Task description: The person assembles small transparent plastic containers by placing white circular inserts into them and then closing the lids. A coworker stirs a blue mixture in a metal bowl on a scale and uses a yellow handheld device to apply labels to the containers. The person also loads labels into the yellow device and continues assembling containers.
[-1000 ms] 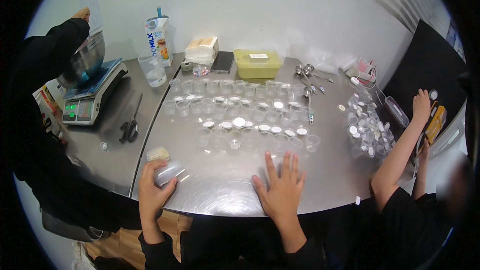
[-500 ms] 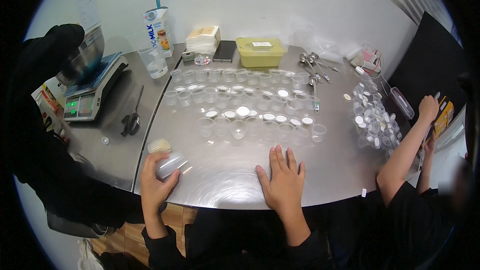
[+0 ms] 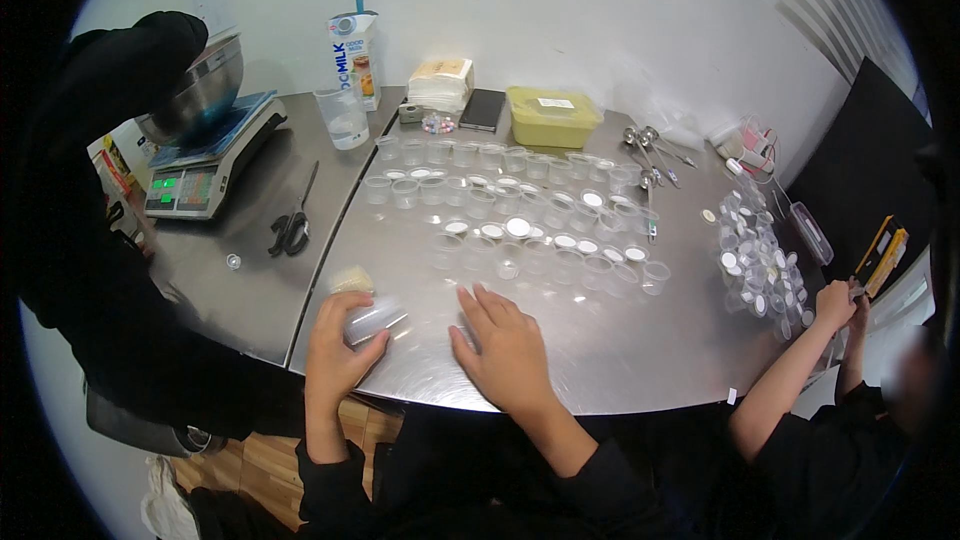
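My left hand (image 3: 338, 348) curves its fingers and thumb around a clear plastic cylinder (image 3: 380, 323) lying on its side near the table's front edge; whether it is one cup or a stack, I cannot make out. Just beyond that hand sits a pale cream round thing (image 3: 352, 280). My right hand (image 3: 505, 350) hovers at or on the steel table (image 3: 620, 360), fingers stretched and holding nothing. Ahead of it stand uneven rows of small clear plastic cups (image 3: 560, 260), several with white round discs, such as this one (image 3: 517, 227).
Scissors (image 3: 290, 232) and a scale (image 3: 190, 188) with a steel bowl (image 3: 215, 80) are left, beside a person's black sleeve. At the back stand a carton (image 3: 355, 55), measuring cup (image 3: 345, 120) and green tub (image 3: 552, 118). A cup pile (image 3: 760, 260) and another person's hands (image 3: 838, 305) are right.
The view has shifted, so the table appears farther right. My right hand has moved left, nearer the left hand, which still grips the clear cylinder. The right-hand person's hands have come lower.
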`<state>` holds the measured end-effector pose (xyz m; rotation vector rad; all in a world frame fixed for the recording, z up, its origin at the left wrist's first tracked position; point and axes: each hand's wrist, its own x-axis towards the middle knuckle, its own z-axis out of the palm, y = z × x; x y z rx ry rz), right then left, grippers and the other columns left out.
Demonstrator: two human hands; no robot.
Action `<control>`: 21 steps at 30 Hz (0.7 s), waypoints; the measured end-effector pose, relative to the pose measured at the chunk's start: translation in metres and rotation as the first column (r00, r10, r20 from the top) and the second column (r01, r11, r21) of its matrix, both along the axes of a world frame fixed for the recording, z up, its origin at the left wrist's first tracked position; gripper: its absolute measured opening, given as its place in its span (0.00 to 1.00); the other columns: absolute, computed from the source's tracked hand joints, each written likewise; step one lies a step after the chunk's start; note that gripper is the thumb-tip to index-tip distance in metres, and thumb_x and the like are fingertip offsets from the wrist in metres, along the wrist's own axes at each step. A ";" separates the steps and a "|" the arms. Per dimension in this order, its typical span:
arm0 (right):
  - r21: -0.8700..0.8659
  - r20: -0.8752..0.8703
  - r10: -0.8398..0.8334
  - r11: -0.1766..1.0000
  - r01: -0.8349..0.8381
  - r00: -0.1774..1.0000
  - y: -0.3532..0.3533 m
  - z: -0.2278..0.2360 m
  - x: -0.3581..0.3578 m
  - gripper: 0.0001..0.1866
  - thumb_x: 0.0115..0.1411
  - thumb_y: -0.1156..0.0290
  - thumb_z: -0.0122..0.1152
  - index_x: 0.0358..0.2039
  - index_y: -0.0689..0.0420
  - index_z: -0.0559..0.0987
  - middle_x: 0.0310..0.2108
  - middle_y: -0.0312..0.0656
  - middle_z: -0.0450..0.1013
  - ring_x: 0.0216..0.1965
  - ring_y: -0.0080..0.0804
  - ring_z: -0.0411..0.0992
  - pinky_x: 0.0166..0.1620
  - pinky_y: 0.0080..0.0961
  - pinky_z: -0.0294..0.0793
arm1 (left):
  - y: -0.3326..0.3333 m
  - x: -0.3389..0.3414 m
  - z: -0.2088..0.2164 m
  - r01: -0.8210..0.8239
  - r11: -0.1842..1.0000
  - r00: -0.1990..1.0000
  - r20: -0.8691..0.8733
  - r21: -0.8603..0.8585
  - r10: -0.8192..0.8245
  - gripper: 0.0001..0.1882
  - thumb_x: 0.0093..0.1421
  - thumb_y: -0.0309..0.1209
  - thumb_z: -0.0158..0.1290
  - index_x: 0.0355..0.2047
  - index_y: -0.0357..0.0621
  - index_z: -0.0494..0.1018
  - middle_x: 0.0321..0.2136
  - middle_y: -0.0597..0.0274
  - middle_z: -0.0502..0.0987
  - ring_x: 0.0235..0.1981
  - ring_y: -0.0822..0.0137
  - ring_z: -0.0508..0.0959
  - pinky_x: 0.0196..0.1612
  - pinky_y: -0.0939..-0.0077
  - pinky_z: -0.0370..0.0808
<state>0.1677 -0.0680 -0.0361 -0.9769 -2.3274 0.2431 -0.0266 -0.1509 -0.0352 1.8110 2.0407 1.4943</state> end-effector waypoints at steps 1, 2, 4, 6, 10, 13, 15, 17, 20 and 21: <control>0.071 -0.113 0.073 0.995 -0.065 0.991 0.000 0.002 -0.007 0.23 0.57 0.60 0.54 0.48 0.62 0.74 0.53 0.46 0.68 0.55 0.37 0.65 0.52 0.38 0.64 | 0.001 -0.001 0.000 0.004 1.000 1.000 0.000 0.002 -0.004 0.20 0.42 0.23 0.61 0.37 0.41 0.71 0.39 0.54 0.74 0.45 0.54 0.73 0.49 0.67 0.69; 0.015 -0.023 0.088 0.996 -0.088 0.996 0.000 0.005 -0.012 0.22 0.56 0.61 0.55 0.47 0.62 0.74 0.52 0.46 0.68 0.53 0.37 0.66 0.51 0.36 0.65 | 0.000 -0.001 0.000 0.002 1.000 1.000 0.007 0.000 -0.002 0.20 0.41 0.23 0.61 0.37 0.41 0.71 0.39 0.54 0.74 0.45 0.54 0.73 0.49 0.67 0.69; -0.073 0.167 0.136 0.989 -0.125 0.977 -0.001 0.010 -0.023 0.20 0.54 0.64 0.56 0.45 0.62 0.75 0.49 0.45 0.70 0.51 0.36 0.67 0.49 0.34 0.67 | -0.002 -0.001 0.000 -0.005 1.000 1.000 0.009 -0.002 0.005 0.21 0.41 0.24 0.62 0.38 0.41 0.71 0.39 0.55 0.75 0.43 0.54 0.74 0.48 0.67 0.69; -0.140 0.028 0.197 0.971 -0.192 0.980 0.002 0.016 -0.027 0.19 0.50 0.69 0.58 0.44 0.60 0.74 0.45 0.44 0.71 0.46 0.38 0.68 0.47 0.36 0.68 | -0.002 -0.001 0.000 -0.002 1.000 1.000 0.027 0.001 0.002 0.21 0.41 0.25 0.62 0.38 0.41 0.71 0.38 0.54 0.75 0.43 0.54 0.74 0.47 0.67 0.70; 0.003 -0.248 0.452 0.885 -0.465 0.857 0.007 0.024 -0.043 0.21 0.45 0.75 0.61 0.43 0.59 0.74 0.41 0.43 0.71 0.43 0.41 0.69 0.45 0.36 0.70 | -0.004 -0.002 0.000 0.039 0.998 0.999 -0.002 0.052 -0.038 0.22 0.41 0.25 0.63 0.39 0.41 0.71 0.37 0.54 0.75 0.41 0.53 0.75 0.45 0.68 0.71; 0.077 -0.136 0.599 0.801 -0.594 0.789 0.019 0.026 -0.054 0.21 0.43 0.76 0.63 0.41 0.59 0.74 0.37 0.43 0.71 0.41 0.42 0.69 0.43 0.36 0.71 | -0.005 -0.002 0.000 0.028 0.999 0.996 0.087 0.025 -0.031 0.22 0.42 0.26 0.64 0.39 0.40 0.71 0.37 0.53 0.76 0.41 0.54 0.76 0.45 0.68 0.72; 0.084 -0.067 0.638 0.770 -0.633 0.767 0.028 0.026 -0.057 0.20 0.42 0.75 0.64 0.39 0.59 0.74 0.36 0.42 0.71 0.40 0.42 0.70 0.42 0.35 0.71 | -0.005 -0.003 0.001 0.040 0.999 0.994 0.098 0.027 -0.042 0.22 0.41 0.26 0.64 0.39 0.40 0.71 0.37 0.53 0.76 0.40 0.54 0.76 0.44 0.68 0.72; 0.101 -0.054 0.676 0.736 -0.669 0.735 0.034 0.024 -0.057 0.18 0.41 0.74 0.65 0.36 0.58 0.74 0.34 0.42 0.71 0.39 0.42 0.70 0.40 0.35 0.72 | -0.005 -0.005 0.000 0.054 0.998 0.993 0.103 0.026 -0.057 0.22 0.41 0.26 0.65 0.39 0.40 0.71 0.36 0.53 0.76 0.40 0.54 0.77 0.44 0.68 0.72; 0.088 -0.014 0.707 0.705 -0.703 0.707 0.042 0.024 -0.056 0.17 0.41 0.74 0.65 0.34 0.58 0.73 0.33 0.43 0.71 0.38 0.43 0.70 0.40 0.35 0.71 | -0.005 -0.006 -0.001 0.079 0.997 0.991 0.106 0.013 -0.080 0.23 0.40 0.26 0.65 0.39 0.40 0.71 0.36 0.54 0.77 0.39 0.55 0.77 0.44 0.68 0.72; 0.065 -0.020 0.719 0.695 -0.716 0.695 0.044 0.025 -0.054 0.17 0.41 0.73 0.66 0.34 0.58 0.73 0.32 0.44 0.71 0.38 0.44 0.70 0.40 0.35 0.71 | -0.005 -0.005 -0.002 0.087 0.996 0.990 0.114 0.010 -0.088 0.23 0.40 0.26 0.66 0.39 0.40 0.71 0.36 0.54 0.77 0.39 0.55 0.77 0.44 0.68 0.72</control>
